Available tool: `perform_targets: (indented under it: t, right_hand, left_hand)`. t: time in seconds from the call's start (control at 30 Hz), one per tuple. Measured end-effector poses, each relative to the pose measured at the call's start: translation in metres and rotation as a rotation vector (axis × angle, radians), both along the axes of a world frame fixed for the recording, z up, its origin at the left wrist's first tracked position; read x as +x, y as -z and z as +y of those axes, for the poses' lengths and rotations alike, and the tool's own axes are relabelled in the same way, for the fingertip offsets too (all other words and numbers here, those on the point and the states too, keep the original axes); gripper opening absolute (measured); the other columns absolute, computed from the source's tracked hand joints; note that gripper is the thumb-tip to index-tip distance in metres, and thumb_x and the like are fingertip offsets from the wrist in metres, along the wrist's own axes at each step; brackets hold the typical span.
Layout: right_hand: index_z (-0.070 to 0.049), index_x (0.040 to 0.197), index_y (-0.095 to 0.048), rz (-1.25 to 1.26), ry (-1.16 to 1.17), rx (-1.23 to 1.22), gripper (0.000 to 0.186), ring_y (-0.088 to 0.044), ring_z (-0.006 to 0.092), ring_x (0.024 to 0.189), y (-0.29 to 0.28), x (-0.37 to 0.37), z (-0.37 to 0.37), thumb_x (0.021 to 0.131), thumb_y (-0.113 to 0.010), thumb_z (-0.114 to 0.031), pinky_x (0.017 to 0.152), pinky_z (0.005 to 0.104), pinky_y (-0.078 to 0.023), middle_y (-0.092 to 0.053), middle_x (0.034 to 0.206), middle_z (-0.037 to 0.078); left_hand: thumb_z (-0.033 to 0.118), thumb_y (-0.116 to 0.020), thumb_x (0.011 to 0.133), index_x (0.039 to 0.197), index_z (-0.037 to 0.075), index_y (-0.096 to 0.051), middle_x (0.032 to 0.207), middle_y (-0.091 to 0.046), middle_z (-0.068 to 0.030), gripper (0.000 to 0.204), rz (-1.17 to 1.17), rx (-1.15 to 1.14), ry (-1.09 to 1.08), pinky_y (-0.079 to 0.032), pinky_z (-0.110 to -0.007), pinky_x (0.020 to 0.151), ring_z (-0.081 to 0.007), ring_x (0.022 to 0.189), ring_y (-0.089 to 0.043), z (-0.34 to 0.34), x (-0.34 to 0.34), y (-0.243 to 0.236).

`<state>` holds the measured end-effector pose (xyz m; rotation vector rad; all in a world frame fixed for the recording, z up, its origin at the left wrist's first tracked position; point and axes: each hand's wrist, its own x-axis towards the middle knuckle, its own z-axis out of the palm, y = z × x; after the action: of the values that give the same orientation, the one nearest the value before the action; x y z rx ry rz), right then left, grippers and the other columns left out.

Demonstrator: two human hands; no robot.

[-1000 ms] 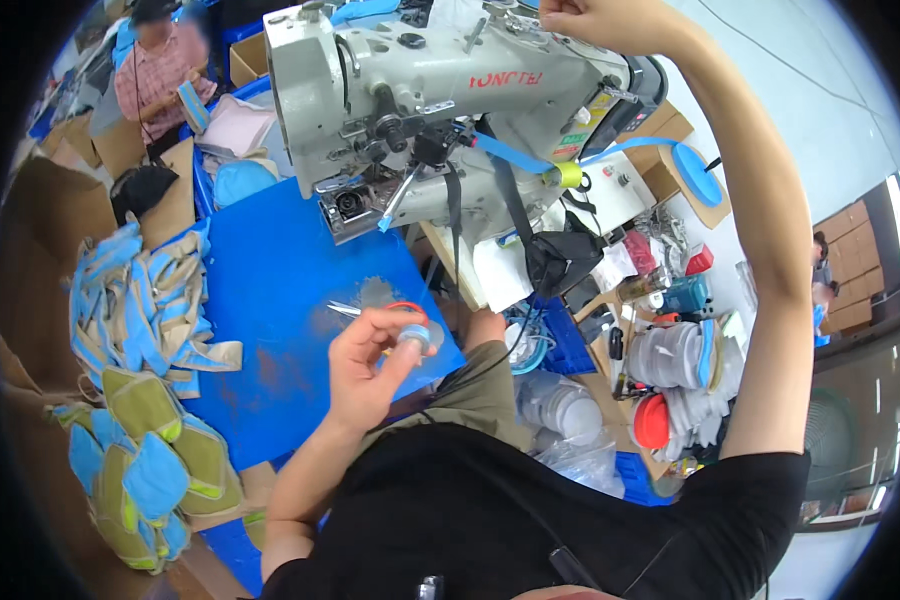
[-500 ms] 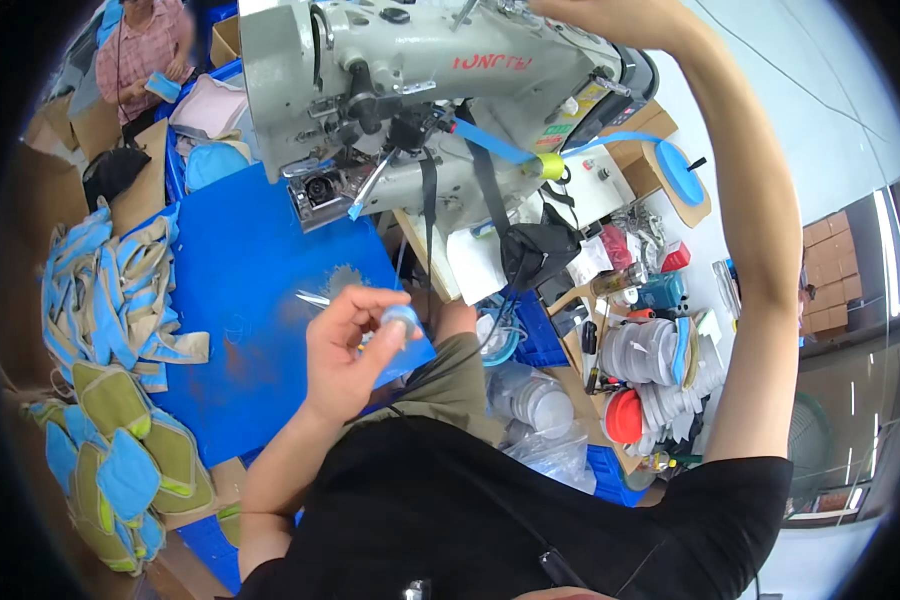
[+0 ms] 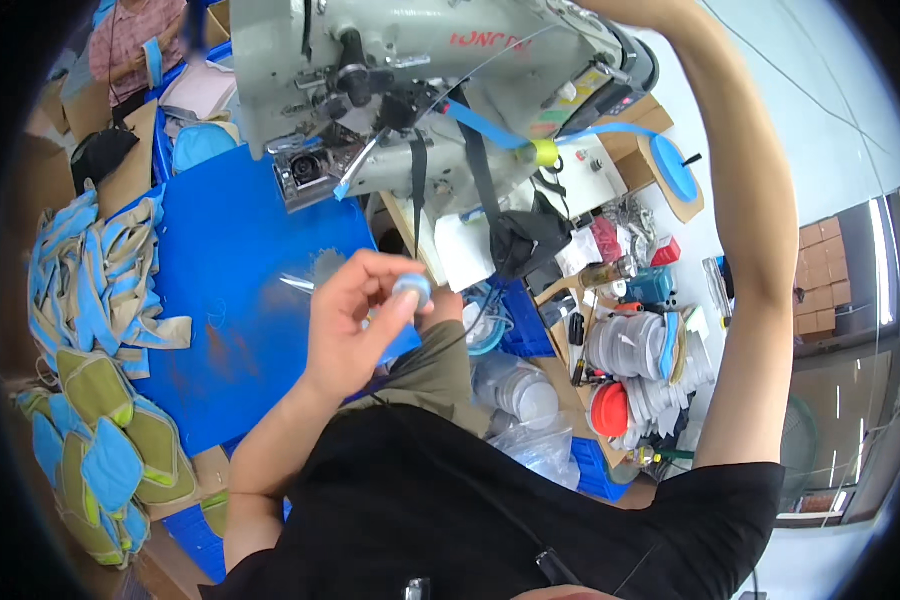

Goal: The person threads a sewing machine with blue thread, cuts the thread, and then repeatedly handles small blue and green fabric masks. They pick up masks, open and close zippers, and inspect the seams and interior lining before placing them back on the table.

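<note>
The blue bench [image 3: 240,240] lies near our left hand [image 3: 345,325], which pinches a small disc [image 3: 411,290] between thumb [image 3: 388,324] and fingers [image 3: 390,264]; we cannot tell whether our cropped right hand [image 3: 638,8] grips anything.

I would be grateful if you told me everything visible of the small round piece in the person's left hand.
The small round piece looks like a disc, pale greyish on its face with a bluish rim; blur hides its finer parts, and its material cannot be told. The left hand has it in a pinch grip, the thumb covering its lower part. It appears held up in the air, in front of the person's body, near the right edge of the blue work surface in the picture.
</note>
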<state>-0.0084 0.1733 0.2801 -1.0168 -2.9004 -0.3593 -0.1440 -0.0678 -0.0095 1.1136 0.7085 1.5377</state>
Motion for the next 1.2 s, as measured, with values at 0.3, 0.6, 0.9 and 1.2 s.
perform_targets:
  t: [0.3,0.6,0.9,1.2]
  right_hand:
    - [-0.002,0.115,-0.065,0.201,-0.036,-0.145,0.022,-0.061,0.0211,0.085,0.02,0.052,0.026,0.101,-0.054,-0.014,0.077,0.037,-0.05,-0.068,0.092,0.012]
    - [-0.006,0.129,-0.059,0.297,-0.046,-0.233,0.031,-0.062,0.022,0.098,0.037,0.061,0.033,0.1,-0.049,-0.009,0.088,0.0353,-0.049,-0.067,0.103,0.016]
    - [-0.002,0.123,-0.06,0.307,-0.007,-0.112,0.029,-0.066,0.032,0.101,0.039,0.095,0.039,0.1,-0.051,-0.016,0.09,0.0426,-0.051,-0.069,0.104,0.02]
    - [-0.001,0.106,-0.069,1.202,0.043,0.13,0.015,-0.066,0.0132,0.077,0.219,0.089,-0.137,0.093,-0.063,-0.006,0.072,0.0281,-0.052,-0.07,0.085,0.007]
  left_hand:
    - [0.007,-0.064,0.098,0.118,-0.001,-0.062,0.096,-0.071,-0.0071,0.022,-0.021,-0.056,0.102,-0.049,-0.023,0.072,-0.0096,0.087,-0.067,0.001,0.015,0.005]
    - [0.012,-0.06,0.1,0.12,-0.003,-0.058,0.089,-0.07,-0.0133,0.025,0.032,-0.068,-0.06,-0.045,-0.021,0.063,-0.0081,0.069,-0.058,-0.037,-0.017,0.002]
    - [0.008,-0.06,0.099,0.137,-0.005,-0.053,0.089,-0.066,-0.0104,0.041,0.125,0.073,-0.141,-0.048,-0.025,0.068,-0.0116,0.074,-0.06,-0.049,-0.033,-0.027]
    - [0.033,-0.065,0.099,0.115,0.013,-0.062,0.085,-0.065,0.0032,0.025,0.4,0.615,-0.43,-0.034,-0.049,0.104,-0.0188,0.079,-0.05,-0.132,-0.14,-0.08]
